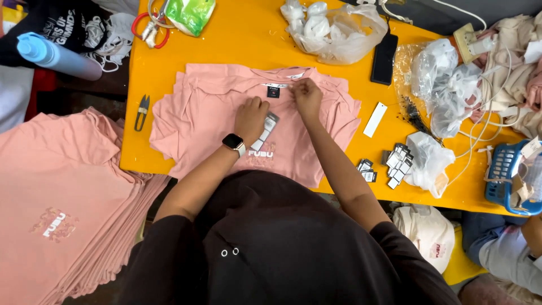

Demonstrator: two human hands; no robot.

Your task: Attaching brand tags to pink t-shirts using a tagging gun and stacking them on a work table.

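While a pink shirt (226, 118) is lying flat on the yellow table (237, 45), the left hand (251, 118) is holding small tags (266, 131) against it, and the right hand (307, 97) is pinching its collar. Snips (141, 112) are lying just beside the shirt.

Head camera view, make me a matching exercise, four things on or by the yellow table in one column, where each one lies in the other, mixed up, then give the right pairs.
Things:
1. thread snips
2. black phone
3. blue basket
4. blue bottle

Places:
A. off the table, beyond its left edge
B. at the table's right edge
C. on the table, just left of the pink shirts
D. on the table, beside the clear plastic bag

Pairs: 1-C, 2-D, 3-B, 4-A
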